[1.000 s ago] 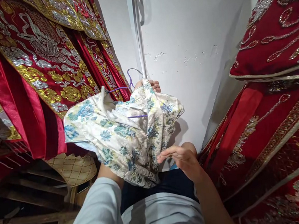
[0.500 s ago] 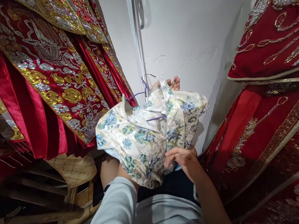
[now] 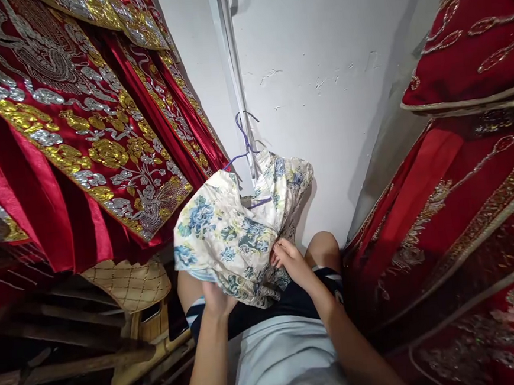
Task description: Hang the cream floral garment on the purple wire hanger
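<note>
Running neck wallward, hem lapward, the floral blouse [image 3: 229, 233] is pinched by right fingers [image 3: 279, 253]; left fingers [image 3: 216, 296], cannot tell.

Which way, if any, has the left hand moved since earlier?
Yes: the left hand went from right of the vertical strip to below and left of it.
</note>
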`<state>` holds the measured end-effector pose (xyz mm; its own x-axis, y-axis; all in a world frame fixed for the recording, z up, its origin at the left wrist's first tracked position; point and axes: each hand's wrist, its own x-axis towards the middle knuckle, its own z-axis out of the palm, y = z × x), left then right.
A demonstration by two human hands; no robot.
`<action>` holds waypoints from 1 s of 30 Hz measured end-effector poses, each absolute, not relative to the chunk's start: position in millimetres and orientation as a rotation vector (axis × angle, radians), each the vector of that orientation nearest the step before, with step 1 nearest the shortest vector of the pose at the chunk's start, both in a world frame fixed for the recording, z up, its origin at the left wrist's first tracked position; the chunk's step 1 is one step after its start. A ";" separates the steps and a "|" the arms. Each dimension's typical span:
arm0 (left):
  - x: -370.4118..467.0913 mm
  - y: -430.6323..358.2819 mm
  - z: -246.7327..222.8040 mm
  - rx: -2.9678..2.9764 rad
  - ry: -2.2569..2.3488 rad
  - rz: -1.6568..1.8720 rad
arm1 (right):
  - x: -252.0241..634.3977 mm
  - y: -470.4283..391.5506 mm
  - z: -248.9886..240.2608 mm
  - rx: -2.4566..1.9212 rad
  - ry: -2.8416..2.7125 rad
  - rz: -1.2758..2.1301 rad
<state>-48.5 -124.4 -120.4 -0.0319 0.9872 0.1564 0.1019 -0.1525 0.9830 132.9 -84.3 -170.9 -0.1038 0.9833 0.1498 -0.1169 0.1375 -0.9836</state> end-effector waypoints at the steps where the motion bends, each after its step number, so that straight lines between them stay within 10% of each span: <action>1: -51.3 -128.7 -124.4 1.320 1.191 1.327 | 128.8 -83.6 -169.0 -0.957 -1.268 1.217; 15: -73.4 -112.7 -139.2 1.318 1.616 2.216 | 135.8 -101.6 -148.4 -1.024 -1.348 1.178; 21: -34.7 -120.6 -146.6 1.846 1.315 1.334 | 118.8 -109.5 -139.3 -0.961 -1.417 1.259; 30: -12.0 -102.2 -149.9 2.159 1.298 1.067 | 128.8 -73.1 -81.7 -0.858 -1.130 1.221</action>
